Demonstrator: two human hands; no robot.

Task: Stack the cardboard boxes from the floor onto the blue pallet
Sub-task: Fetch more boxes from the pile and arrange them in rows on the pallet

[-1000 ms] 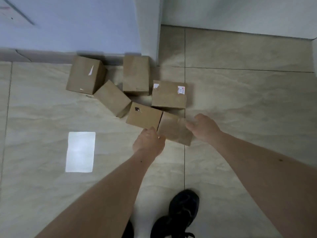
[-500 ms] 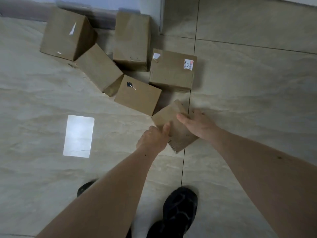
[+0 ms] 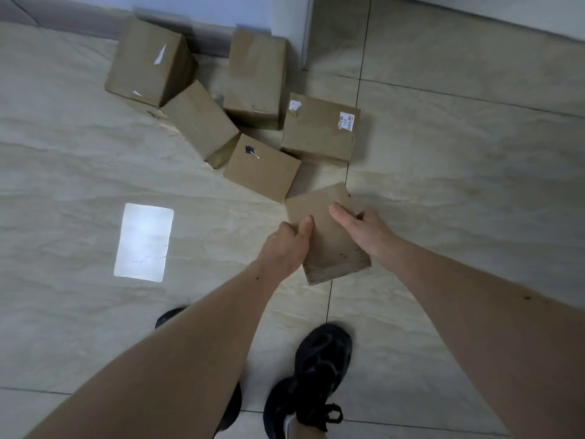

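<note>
A single head-worn camera looks steeply down at the tiled floor. It faces the wall, with the person's black shoe beneath, close to that floor.

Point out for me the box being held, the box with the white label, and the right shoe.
held box (image 3: 329,245): head view, bare top face between the hands.
labelled box (image 3: 319,128): head view, middle of its top face.
right shoe (image 3: 319,359): head view, its upper.

Dim, soft indoor light, wide-angle view.
A bright rectangular glare patch shines on the glossy floor; boxes cast faint shadows; tile lines bend near the edges; slight softness throughout.
</note>
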